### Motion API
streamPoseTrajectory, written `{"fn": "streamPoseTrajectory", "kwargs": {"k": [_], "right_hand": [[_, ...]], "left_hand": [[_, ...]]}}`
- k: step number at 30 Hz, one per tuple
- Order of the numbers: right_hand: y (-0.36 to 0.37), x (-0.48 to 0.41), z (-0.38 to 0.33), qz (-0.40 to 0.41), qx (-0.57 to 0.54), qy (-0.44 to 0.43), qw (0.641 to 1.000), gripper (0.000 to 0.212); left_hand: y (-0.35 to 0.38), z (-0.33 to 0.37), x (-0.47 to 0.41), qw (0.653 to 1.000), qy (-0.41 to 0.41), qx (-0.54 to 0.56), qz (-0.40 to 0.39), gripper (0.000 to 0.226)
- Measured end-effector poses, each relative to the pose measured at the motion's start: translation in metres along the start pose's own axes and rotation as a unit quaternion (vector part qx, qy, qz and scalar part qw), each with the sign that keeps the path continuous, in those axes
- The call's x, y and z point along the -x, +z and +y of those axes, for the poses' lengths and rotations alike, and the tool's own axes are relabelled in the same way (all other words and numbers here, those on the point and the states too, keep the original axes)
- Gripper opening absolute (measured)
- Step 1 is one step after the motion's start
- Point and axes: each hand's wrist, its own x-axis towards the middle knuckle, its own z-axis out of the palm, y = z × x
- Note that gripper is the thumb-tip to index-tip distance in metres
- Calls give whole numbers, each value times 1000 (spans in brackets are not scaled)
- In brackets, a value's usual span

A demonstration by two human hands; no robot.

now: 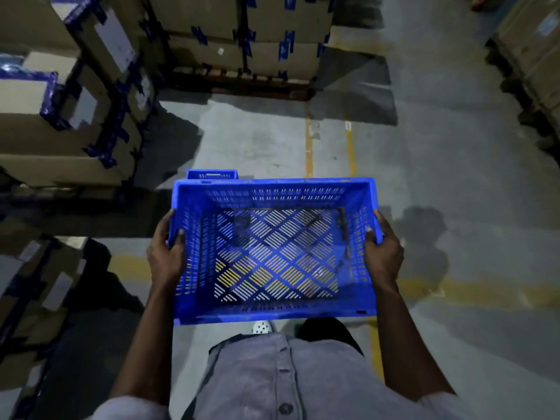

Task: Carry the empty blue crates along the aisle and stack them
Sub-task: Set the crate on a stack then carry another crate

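I hold an empty blue crate [272,189] with a slotted floor and walls at waist height, level, above the concrete floor. My left hand [166,253] grips its left rim and my right hand [383,253] grips its right rim. Just beyond the crate's far left corner, the rim of another blue crate [212,174] shows on the floor, mostly hidden by the one I carry.
Stacked cardboard boxes [60,116] taped in blue stand on pallets to the left, more boxes [242,40] ahead and others [533,56] at the right edge. Yellow floor lines [309,147] run ahead and across. Open concrete aisle [454,177] lies to the right.
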Motion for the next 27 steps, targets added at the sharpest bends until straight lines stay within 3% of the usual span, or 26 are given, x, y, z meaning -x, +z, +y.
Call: {"fn": "streamPoseTrajectory", "kwargs": {"k": [8,15,20,27], "right_hand": [[112,-155,-60,-117,8,-50,992,58],[196,-293,-162,-208,8,-160,965,59],[256,-336,-239,-244,-29,-232,941,59],[354,-346,-287,-289,-51,-277,915,54]], "left_hand": [[57,10,-73,993,-74,-5,96,59],[114,67,-99,961,-112,-5,254,52],[120,73,-129,931,-126,17,343,52],[118,48,-158,893,-148,22,424,53]]}}
